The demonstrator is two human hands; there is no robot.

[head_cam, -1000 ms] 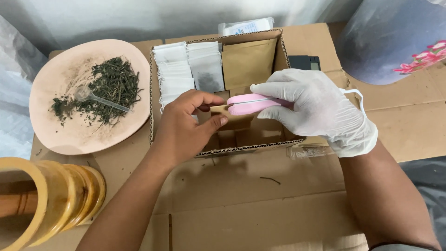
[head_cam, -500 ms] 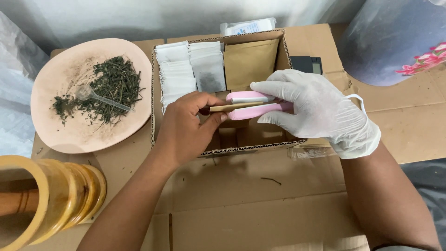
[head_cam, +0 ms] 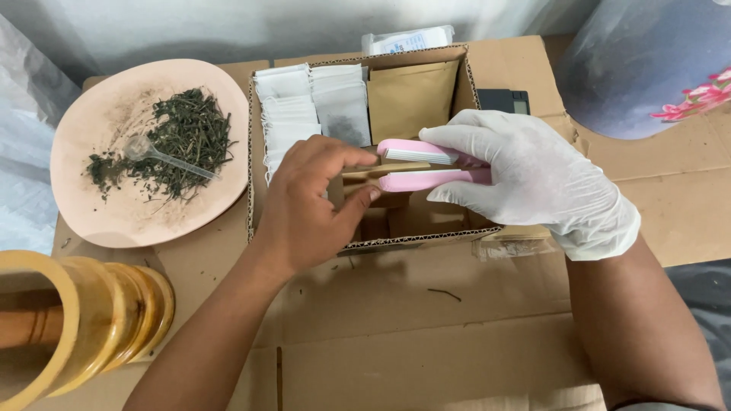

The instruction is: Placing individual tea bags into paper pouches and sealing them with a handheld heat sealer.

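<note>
Left hand (head_cam: pixel 308 209) fingers pinch brown pouch (head_cam: pixel 384 168) edge; pouch sits between pink sealer (head_cam: pixel 426 164) arms, gripped by gloved right hand (head_cam: pixel 525 175) fingers.

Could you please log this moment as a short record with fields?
left hand: bare, pinches a tan pouch over the box
right hand: white glove, holds a pink sealer, its jaws around the pouch edge
box contents: white sachets, brown pouches
plate: pink, left of box, with dried herbs and a clear scoop
mortar: yellow, bottom left
surface: flattened cardboard
</note>
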